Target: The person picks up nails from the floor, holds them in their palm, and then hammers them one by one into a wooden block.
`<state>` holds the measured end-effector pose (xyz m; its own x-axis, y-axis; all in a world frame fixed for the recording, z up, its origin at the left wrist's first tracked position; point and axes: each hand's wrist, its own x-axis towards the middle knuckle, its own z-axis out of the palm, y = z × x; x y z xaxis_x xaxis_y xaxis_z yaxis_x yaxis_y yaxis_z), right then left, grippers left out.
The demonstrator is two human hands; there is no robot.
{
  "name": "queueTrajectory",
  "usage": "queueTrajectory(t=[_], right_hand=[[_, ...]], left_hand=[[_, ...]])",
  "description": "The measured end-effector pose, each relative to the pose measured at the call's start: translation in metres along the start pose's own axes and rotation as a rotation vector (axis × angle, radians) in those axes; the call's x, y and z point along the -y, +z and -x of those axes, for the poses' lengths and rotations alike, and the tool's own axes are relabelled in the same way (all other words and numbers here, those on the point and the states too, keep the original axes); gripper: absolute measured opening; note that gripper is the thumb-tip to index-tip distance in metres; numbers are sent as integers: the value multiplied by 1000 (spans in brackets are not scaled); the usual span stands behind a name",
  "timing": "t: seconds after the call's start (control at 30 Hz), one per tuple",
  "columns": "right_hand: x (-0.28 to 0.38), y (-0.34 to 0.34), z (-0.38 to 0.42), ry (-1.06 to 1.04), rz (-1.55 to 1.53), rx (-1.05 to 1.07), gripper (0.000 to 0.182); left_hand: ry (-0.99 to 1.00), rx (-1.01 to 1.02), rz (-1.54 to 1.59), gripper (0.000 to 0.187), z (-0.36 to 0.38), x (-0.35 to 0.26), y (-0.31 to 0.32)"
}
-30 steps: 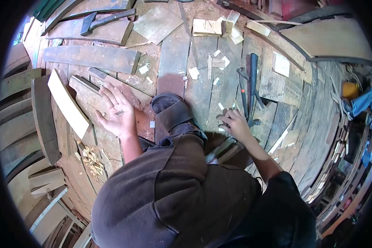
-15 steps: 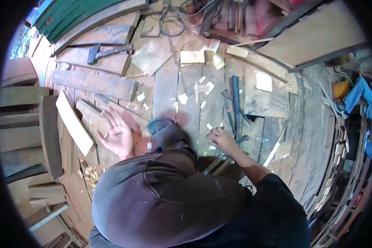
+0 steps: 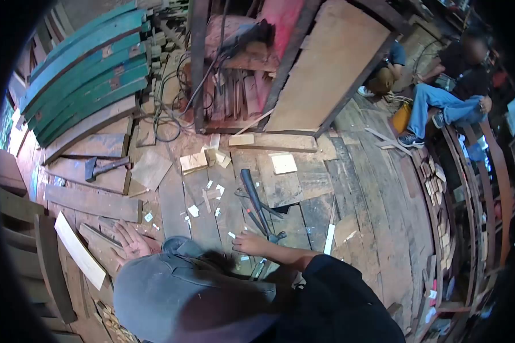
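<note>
Head view. The left hand (image 3: 134,243) lies at the lower left of the frame, palm up with its fingers spread, its grip released; whether small bits rest in the palm is too small to tell. A pale curved board (image 3: 80,251) lies near it on the plank floor (image 3: 377,228), towards the left edge. The right hand (image 3: 250,243), at the lower centre, is lowered with its fingers bent; the fingertips are too indistinct to tell whether they grasp anything. A small white chip (image 3: 232,235) is just beside its fingers. The hammer (image 3: 250,186) lies right of centre, its dark handle pointing up the frame and its head near the right hand; a tool with a red mark (image 3: 254,220) lies alongside.

Further small white pieces (image 3: 193,211) are scattered above the right hand, below a wooden block (image 3: 194,163) and a square pale piece (image 3: 284,163). A hatchet (image 3: 91,169) rests on a board at the left, beneath green curved boards (image 3: 91,74) at the upper left. A broad wooden panel (image 3: 332,63) occupies the upper centre; at the upper right, a person in blue jeans (image 3: 432,106) sits near a yellow object (image 3: 401,118).
</note>
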<state>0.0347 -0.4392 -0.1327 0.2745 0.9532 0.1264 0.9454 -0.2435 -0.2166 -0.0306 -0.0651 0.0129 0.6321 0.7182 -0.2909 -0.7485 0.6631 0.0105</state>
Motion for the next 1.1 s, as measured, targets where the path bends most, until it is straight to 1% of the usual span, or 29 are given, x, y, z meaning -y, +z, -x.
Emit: queueTrajectory(t=[0.03,0.07,0.17,0.2,0.3,0.37,0.43,0.47,0.57,0.6,0.7,0.8,0.9,0.97,1.03,1.1], right_hand=[[1,1,-1,-25,55,8,12],[1,0,-1,-60,59,-19,10],[2,2,0,-94,63,12,10],[1,2,-1,-111,58,-25,9],[-1,-4,2,-134,51,43,8],[-2,-1,2,-156,56,-4,8],[-4,6,-4,-208,70,-39,9],[-5,5,-7,-241,65,-56,14],[-9,1,-21,-318,94,13,15],[-11,-1,-25,-335,9,1,14],[-16,4,-39,-494,3,52,14],[-19,5,-44,-574,25,97,15],[-22,8,-44,-627,46,60,13],[-21,11,-39,-541,-55,3,11],[-27,23,-33,-515,-45,49,11],[-25,8,-35,-542,-30,-9,10]], left_hand=[[0,-4,-8,67,2,3,1],[2,-8,-10,67,3,5,1],[12,-17,-20,66,7,12,3],[19,-23,-20,66,9,13,3],[26,-35,-34,66,10,21,2],[15,-48,-47,66,11,27,3],[12,-61,-66,66,14,33,2],[10,-65,-74,66,15,33,2],[21,-76,-72,65,18,37,1],[25,-71,-72,65,18,37,2],[27,-77,-75,65,13,38,2],[32,-69,-58,65,7,38,4],[34,-59,-33,65,5,30,2],[59,-46,1,64,5,22,1],[83,-31,32,64,6,17,3],[82,-17,58,64,3,16,7]])
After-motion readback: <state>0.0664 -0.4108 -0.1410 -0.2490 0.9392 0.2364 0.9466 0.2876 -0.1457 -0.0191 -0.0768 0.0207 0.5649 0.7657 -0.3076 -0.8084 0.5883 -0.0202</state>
